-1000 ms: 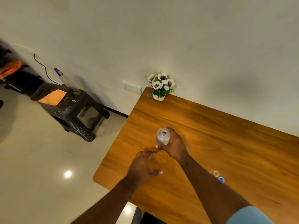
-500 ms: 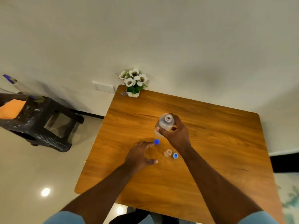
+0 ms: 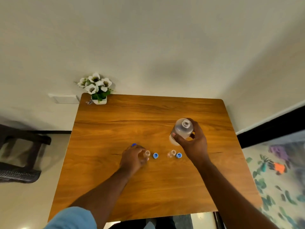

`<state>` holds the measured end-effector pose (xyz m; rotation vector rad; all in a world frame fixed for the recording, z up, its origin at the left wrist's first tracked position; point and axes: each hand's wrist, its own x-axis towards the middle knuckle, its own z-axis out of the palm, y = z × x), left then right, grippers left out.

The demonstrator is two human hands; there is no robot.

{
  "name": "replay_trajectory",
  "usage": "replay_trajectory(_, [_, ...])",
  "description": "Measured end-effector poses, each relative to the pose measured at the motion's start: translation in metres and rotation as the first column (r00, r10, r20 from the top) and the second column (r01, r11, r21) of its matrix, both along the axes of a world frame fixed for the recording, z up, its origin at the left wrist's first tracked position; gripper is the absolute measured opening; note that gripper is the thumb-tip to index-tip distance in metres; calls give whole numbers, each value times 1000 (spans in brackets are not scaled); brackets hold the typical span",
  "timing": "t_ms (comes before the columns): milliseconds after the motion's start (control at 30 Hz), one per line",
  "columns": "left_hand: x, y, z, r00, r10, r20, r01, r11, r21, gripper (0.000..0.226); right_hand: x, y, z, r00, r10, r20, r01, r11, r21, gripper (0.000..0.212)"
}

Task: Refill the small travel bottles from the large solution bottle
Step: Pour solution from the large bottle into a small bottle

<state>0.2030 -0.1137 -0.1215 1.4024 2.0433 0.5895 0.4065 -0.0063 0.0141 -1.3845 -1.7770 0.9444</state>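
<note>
From the head camera, the right hand (image 3: 195, 142) grips the large solution bottle (image 3: 182, 129), fingers and thumb curled round its frosted body, its open neck facing up, over the right part of the wooden tabletop (image 3: 148, 187). The left hand (image 3: 133, 157) curls round a small travel bottle (image 3: 146, 153) standing uncapped near the middle; a blue cap (image 3: 155, 155) lies just beside it. A second small travel bottle (image 3: 172, 153) stands apart to the right, open, with another blue cap (image 3: 178, 155) touching or just beside it. A third blue cap (image 3: 134, 144) peeks out behind the left hand. A potted white flower (image 3: 97, 89) sits at the far left corner.
</note>
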Motion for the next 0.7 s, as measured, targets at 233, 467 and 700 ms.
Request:
replay_trajectory(233, [-5, 11, 48, 954, 121, 273, -149, 985, 86, 39, 0, -6, 22, 991, 14, -135, -16, 1000, -13, 65])
replay_trajectory(467, [-3, 47, 180, 921, 22, 389, -222, 850, 478, 28, -10, 9, 85, 974, 149, -173, -130, 985, 117, 64])
replay_trajectory(700, [24, 66, 301, 923, -70, 379, -210, 734, 646, 24, -2, 37, 192, 964, 265, 21, -254, 897, 362, 71])
